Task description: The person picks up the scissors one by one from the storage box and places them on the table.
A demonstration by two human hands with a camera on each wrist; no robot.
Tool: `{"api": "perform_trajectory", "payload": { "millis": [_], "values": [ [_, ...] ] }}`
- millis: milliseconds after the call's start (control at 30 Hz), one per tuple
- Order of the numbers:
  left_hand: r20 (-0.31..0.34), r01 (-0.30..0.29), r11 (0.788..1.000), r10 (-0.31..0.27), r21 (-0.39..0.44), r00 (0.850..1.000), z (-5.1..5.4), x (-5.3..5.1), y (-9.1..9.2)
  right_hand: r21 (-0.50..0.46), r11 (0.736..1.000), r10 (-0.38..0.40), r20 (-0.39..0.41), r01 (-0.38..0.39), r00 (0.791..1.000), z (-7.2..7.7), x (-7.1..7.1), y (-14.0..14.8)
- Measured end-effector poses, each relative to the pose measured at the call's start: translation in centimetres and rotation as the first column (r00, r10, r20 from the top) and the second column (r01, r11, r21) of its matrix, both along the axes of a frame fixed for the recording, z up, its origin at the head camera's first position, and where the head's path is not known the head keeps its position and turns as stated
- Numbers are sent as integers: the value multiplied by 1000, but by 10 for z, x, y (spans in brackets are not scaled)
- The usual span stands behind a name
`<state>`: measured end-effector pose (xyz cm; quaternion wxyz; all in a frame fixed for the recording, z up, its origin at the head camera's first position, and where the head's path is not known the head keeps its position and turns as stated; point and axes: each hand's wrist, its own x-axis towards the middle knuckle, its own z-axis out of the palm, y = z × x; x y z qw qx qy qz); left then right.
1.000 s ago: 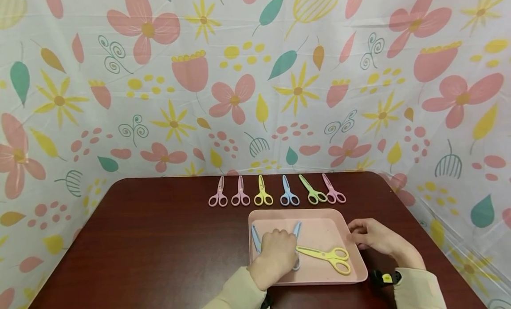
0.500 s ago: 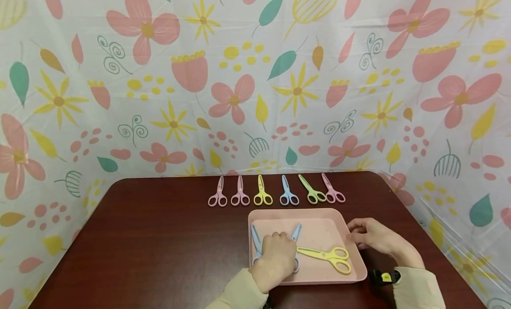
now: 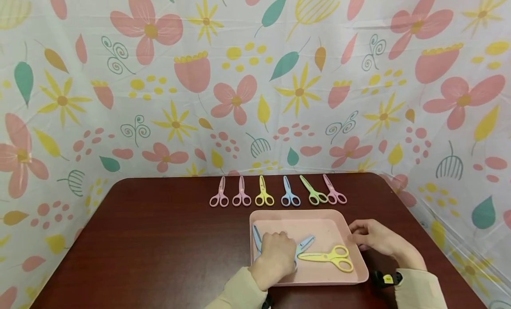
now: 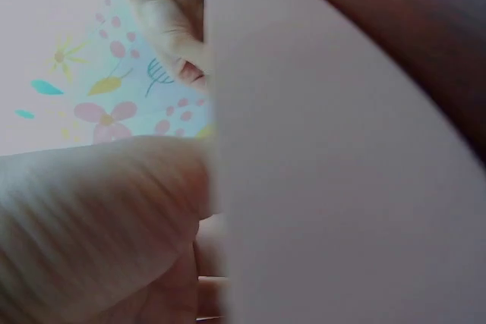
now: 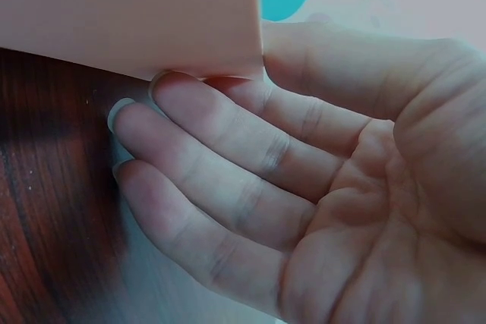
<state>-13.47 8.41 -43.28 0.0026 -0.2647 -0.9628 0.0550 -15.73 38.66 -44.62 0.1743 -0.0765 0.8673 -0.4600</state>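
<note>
Head view, blue scissors: The leaning blue scissors (image 3: 305, 243), lower right of centre, have swung over; their blades stood nearly upright half a second ago and now slant to the upper right.
Head view, yellow scissors: The tray's yellow scissors (image 3: 331, 256) have turned slightly, blades now nearly level and close beside the blue pair.
Head view, meaning: The turn, with the left hand hardly moved, suggests handling of the leaning pair is under way; it remains inside the tray.
Head view, left hand: The left hand (image 3: 275, 258) is curled, knuckles up, over the handles; whether it pinches them cannot be told.
Head view, far-left pair: The far-left blue scissors (image 3: 257, 236) lie along the left wall of the pink tray (image 3: 295, 214), partly covered by that hand.
Head view, right hand: The right hand (image 3: 381, 240) rests at the tray's right wall, fingers loosely bent.
Head view, desk: A row of six scissors (image 3: 288, 192) lies along the desk (image 3: 167, 233), above the tray.
Left wrist view, tray wall: It fills the right half and hides the left fingertips.
Right wrist view, fingers: Relaxed and slightly spread; the thumb touches the tray's edge, clasping nothing.
</note>
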Motion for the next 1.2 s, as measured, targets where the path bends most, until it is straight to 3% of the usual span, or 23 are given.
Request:
{"api": "perform_trajectory", "payload": {
  "millis": [333,533,900,1033,1100,1200],
  "values": [
    [66,23,993,-31,114,997,10,-8,-9,3,1000,-8,4,8,1000,1,0,0],
    [97,-7,990,-7,141,995,18,-11,-20,0,1000,-9,8,9,1000,1,0,0],
    [61,-23,983,13,180,998,30,-19,-37,-5,1000,-4,11,4,1000,0,1,0],
    [14,-29,981,27,193,1000,31,-24,-41,-4,1000,-8,16,8,1000,0,0,0],
    [12,-42,975,40,220,999,31,-26,-43,-4,1000,-8,14,8,1000,-1,0,1],
    [45,-75,949,64,306,997,33,-32,-47,-2,1000,-7,6,7,1000,-1,-1,0]
  ]
}}
